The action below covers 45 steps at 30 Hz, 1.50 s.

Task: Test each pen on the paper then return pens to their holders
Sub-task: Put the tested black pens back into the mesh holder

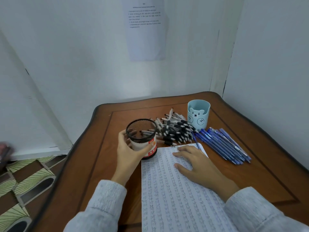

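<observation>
My left hand (128, 151) grips a black mesh pen holder (142, 133) with a white and red label, held tilted at the paper's top left corner; its inside looks empty. My right hand (195, 163) rests flat on the lined paper (175, 198), which is covered with pen marks, and a blue pen (196, 139) pokes out from under its fingers. A heap of black-and-white pens (173, 129) lies behind the paper. To the right, a row of blue pens (222, 144) lies on the table. A light blue bear holder (198, 114) stands upright behind them.
The brown wooden table (93, 164) sits in a corner of white walls, its left edge dropping to a patterned floor (25, 181). A printed sheet (145, 29) is taped to the wall ahead.
</observation>
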Tool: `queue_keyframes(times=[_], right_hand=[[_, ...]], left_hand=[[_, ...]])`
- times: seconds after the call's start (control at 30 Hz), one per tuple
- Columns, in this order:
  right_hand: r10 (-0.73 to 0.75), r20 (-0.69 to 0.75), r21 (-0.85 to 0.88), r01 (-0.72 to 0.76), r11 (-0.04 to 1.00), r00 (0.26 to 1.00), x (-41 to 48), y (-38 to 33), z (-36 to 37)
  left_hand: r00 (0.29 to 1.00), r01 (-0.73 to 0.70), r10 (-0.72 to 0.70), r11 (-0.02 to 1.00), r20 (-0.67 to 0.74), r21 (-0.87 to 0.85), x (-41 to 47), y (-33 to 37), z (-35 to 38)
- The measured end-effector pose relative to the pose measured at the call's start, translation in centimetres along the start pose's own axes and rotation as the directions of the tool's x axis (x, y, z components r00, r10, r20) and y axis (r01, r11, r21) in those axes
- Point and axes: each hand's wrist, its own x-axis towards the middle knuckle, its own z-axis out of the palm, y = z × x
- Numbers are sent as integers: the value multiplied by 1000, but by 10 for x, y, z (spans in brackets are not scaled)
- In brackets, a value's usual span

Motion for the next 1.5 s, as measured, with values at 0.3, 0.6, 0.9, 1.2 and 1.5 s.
queue_keyframes(times=[0.3, 0.6, 0.9, 1.2, 1.5], right_hand=[[37, 31, 1, -37, 999, 999, 1, -4, -3], [130, 140, 79, -142, 987, 982, 37, -18, -26], [270, -102, 323, -225, 919, 957, 106, -33, -14], [273, 18, 167, -272, 948, 962, 162, -34, 12], [159, 84, 196, -173, 965, 984, 226, -35, 16]], left_hand=[[998, 40, -38, 999, -43, 35, -29, -15, -23], [997, 27, -23, 998, -76, 57, -24, -21, -34], [988, 17, -2, 995, -153, 95, -10, -25, -42], [984, 40, -25, 996, -176, 79, -1, -26, -41], [985, 9, -4, 999, -174, 31, 1, -34, -40]])
